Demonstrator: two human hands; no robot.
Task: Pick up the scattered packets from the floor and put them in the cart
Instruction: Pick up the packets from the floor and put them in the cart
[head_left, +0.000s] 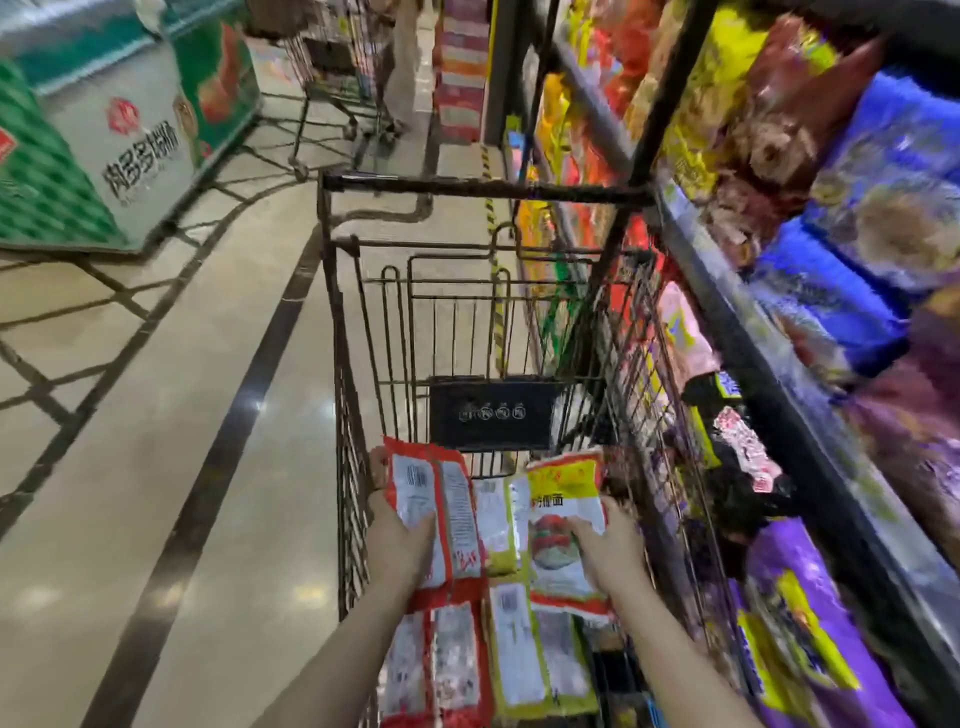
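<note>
Both hands hold packets over the cart basket.

Your left hand (397, 535) grips a red packet (434, 512) by its lower edge; your right hand (613, 551) pinches a yellow-and-red packet (563, 512) near its middle. Both hang inside the cart (332, 332), above packets already lying in the basket (467, 660). Expect light, soft, crinkly film, probably slippery; motion blur limits certainty. Take hold at a sealed edge, not the flat face.
</note>
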